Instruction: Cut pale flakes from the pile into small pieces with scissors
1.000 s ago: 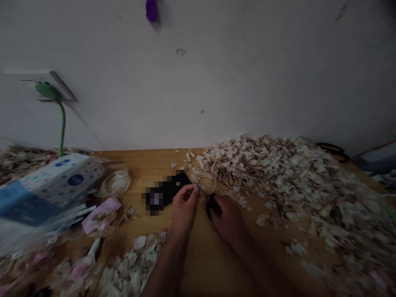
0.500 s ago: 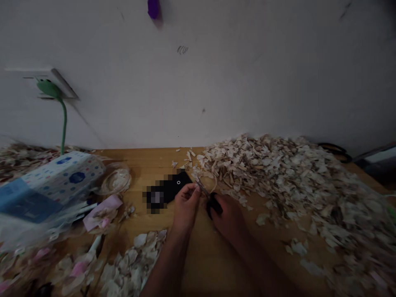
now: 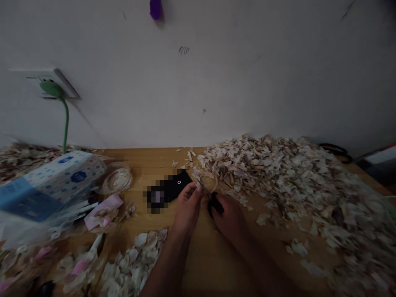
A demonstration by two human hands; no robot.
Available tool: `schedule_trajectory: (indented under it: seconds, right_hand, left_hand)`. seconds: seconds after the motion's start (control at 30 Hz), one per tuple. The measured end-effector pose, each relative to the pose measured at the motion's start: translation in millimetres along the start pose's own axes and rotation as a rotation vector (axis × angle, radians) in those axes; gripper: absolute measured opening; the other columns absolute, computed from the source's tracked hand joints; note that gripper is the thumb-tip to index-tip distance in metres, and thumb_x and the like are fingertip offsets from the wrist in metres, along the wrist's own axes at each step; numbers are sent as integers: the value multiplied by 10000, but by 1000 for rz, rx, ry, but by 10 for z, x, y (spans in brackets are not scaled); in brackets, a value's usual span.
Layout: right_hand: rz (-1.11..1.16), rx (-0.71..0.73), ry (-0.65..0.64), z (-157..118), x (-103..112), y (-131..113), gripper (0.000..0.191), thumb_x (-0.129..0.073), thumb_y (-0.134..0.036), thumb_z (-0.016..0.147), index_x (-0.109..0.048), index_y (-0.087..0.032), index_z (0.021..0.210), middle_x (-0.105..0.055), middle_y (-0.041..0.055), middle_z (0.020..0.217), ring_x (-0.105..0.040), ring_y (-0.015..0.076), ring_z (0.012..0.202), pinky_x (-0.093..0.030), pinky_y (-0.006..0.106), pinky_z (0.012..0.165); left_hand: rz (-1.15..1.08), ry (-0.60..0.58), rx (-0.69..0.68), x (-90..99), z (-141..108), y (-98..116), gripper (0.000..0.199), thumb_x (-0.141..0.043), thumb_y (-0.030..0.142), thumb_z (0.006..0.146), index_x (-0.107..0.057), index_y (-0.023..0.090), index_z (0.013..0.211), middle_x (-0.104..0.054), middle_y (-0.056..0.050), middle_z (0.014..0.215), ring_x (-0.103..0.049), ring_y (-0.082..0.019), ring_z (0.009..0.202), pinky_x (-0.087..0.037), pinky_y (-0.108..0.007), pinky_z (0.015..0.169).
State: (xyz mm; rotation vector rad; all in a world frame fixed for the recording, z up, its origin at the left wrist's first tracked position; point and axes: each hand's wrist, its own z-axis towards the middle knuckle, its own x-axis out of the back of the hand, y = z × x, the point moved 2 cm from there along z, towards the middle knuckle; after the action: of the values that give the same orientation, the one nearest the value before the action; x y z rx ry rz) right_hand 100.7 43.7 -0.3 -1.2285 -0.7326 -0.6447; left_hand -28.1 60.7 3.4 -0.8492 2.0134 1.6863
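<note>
Scissors with black handles [image 3: 215, 205] are gripped in my right hand [image 3: 231, 215], their metal blades pointing up and left. The blade tips lie right beside the fingertips of my left hand [image 3: 187, 206], which are pinched together. Whatever sits in that pinch is too small and dark to make out. A black phone-like object [image 3: 177, 187], partly pixelated, lies on the wooden table [image 3: 213, 264] just behind my left hand. Beyond my right hand spreads a large heap of dry, pale, papery flakes [image 3: 262, 165].
A smaller pile of whitish flakes [image 3: 133, 260] lies by my left forearm. At left are a blue and white tissue pack [image 3: 62, 177], a coiled clear roll [image 3: 117, 179], a lilac strip [image 3: 103, 208] and pink-centred petal pieces [image 3: 80, 267]. A green plug [image 3: 51, 87] sits in the wall socket.
The view has shifted very slightly. Both hands and the scissors keep nearly the same place and pose, with the blades still at my left fingertips.
</note>
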Motion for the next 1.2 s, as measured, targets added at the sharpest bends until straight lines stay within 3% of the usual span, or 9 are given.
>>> schedule_trajectory:
  seconds: [0.1,0.2,0.47,0.67,0.77,0.97,1.07,1.2]
  right_hand:
    - [2,-3,-4,1,1,-2,127,-490,-209,780,-604,-188,834,-635,72,792,-577,234,779,-413,314,692]
    - [7,11,-9,0,5,-9,131,-488,-208,781,-601,-187,843,-639,73,797,-577,233,774,-412,316,692]
    - [-19,-6,-28,2,8,-13,109,-491,-232,787,-589,-195,818,-626,76,786,-570,244,785,-409,324,692]
    - [2,26,-17,-2,6,-5,104,-498,-260,805,-584,-203,801,-624,66,774,-571,239,771,-405,324,687]
    - [14,13,-19,-3,0,6,107,-498,-264,807,-581,-202,780,-616,61,751,-568,235,748,-402,320,666]
    - [14,14,4,-17,-17,29,132,-482,-225,782,-596,-186,836,-621,80,796,-575,242,785,-423,329,700]
    - [8,7,6,-23,-17,23,136,-486,-226,776,-597,-186,843,-624,80,798,-578,245,788,-424,332,702]
    - [2,9,-13,-19,0,-3,116,-490,-216,768,-587,-189,825,-623,76,791,-573,244,779,-415,328,688]
  left_hand:
    - [-140,24,59,-95,-50,-21,224,-799,304,670,-651,159,757,-617,23,653,-559,-74,584,-457,-196,623]
    - [-145,38,47,-110,-63,-26,222,-799,300,669,-638,155,714,-602,28,613,-535,-64,544,-433,-176,570]
    - [250,55,-67,147,49,3,224,-759,348,713,-678,150,778,-628,16,668,-520,-54,576,-386,-154,550]
    - [340,40,-96,186,76,59,243,-760,369,703,-693,152,789,-611,17,641,-500,-58,554,-384,-162,529]
    - [267,25,-67,138,58,57,224,-775,335,693,-696,151,794,-634,9,679,-533,-63,591,-412,-165,573]
    - [-104,-30,63,-52,-30,-23,212,-772,311,702,-679,160,820,-665,-8,736,-609,-100,676,-476,-221,687]
    - [-110,-27,43,-61,-37,-41,192,-755,313,723,-672,160,804,-659,-4,715,-602,-94,650,-471,-211,658]
    - [57,-26,-16,33,1,-29,191,-737,334,743,-668,161,789,-634,11,652,-559,-79,577,-439,-189,576]
